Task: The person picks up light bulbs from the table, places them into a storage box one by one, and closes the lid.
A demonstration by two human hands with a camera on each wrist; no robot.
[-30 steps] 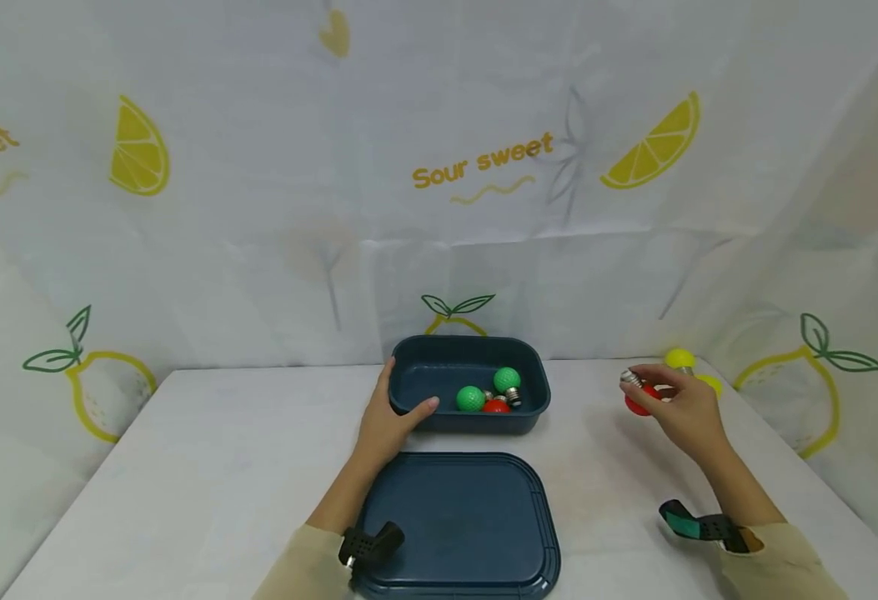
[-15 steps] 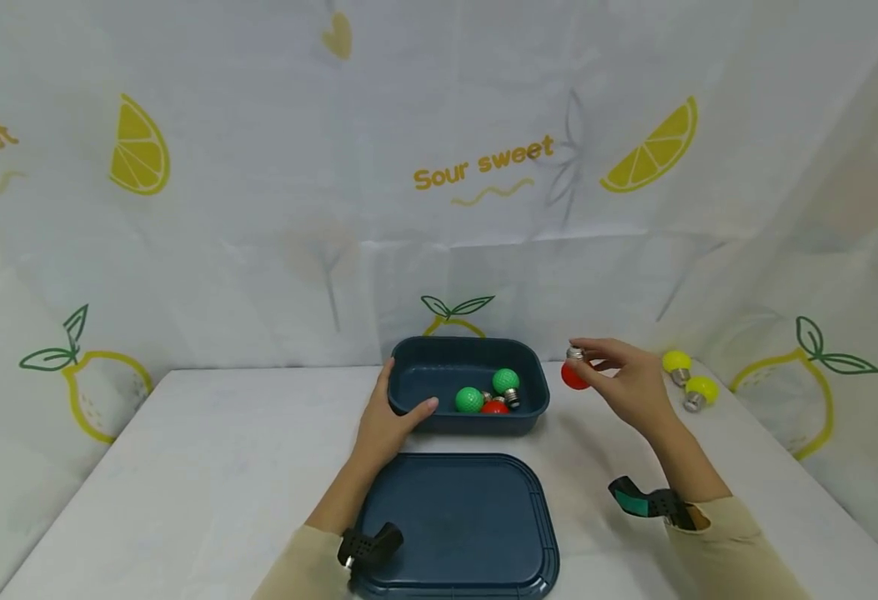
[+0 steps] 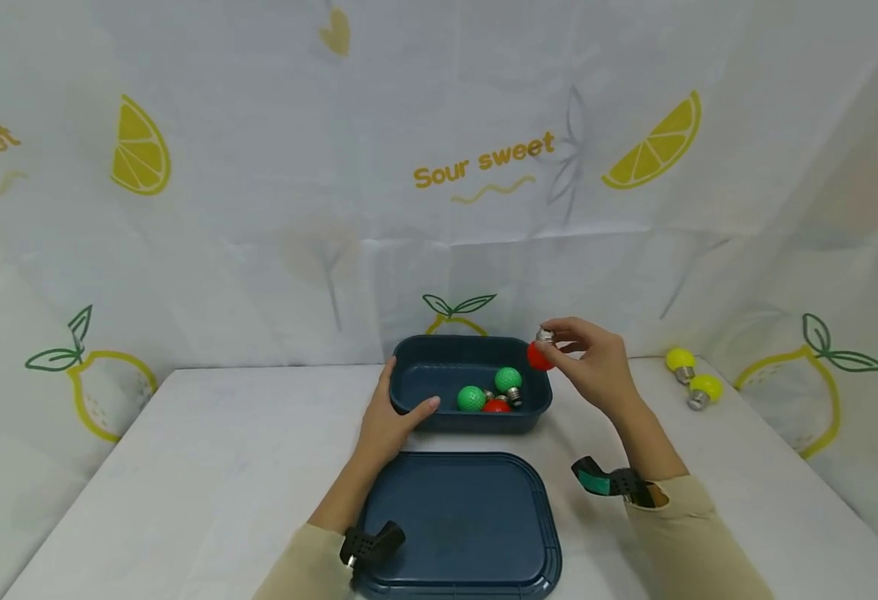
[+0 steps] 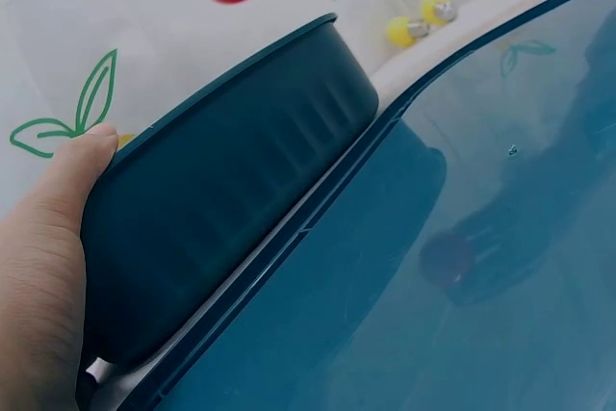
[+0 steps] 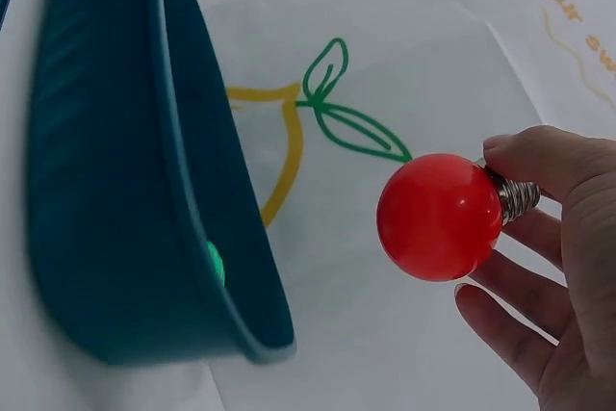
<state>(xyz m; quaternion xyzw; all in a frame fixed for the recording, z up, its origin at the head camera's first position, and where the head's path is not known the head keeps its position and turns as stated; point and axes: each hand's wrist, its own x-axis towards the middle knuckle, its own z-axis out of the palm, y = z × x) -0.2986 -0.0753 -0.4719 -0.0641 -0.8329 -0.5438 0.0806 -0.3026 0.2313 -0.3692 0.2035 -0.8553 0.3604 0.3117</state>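
Note:
My right hand (image 3: 596, 362) pinches a red light bulb (image 5: 438, 218) by its silver screw base. The bulb hangs at the right end of the dark blue plastic box (image 3: 446, 423), overlapping its rim in the head view. With thumb and fingers, my left hand (image 3: 388, 425) grips the left end of that box; in the left wrist view its thumb reaches the rim. Inside lie two green bulbs, one on the left (image 3: 472, 398) and one on the right (image 3: 509, 380), with another red bulb (image 3: 496, 406) between them, partly hidden by the front wall.
A flat blue lid (image 3: 457, 521) lies on the white table (image 3: 258, 467) in front of the box, partly under my left wrist. Two yellow bulbs, a rear one (image 3: 679, 359) and a nearer one (image 3: 705, 387), rest at the right. Behind hangs a lemon-print sheet (image 3: 258, 208).
My right hand has carried the red bulb leftward from beside the yellow bulbs to the box's right end. The left hand and box have stayed in place.

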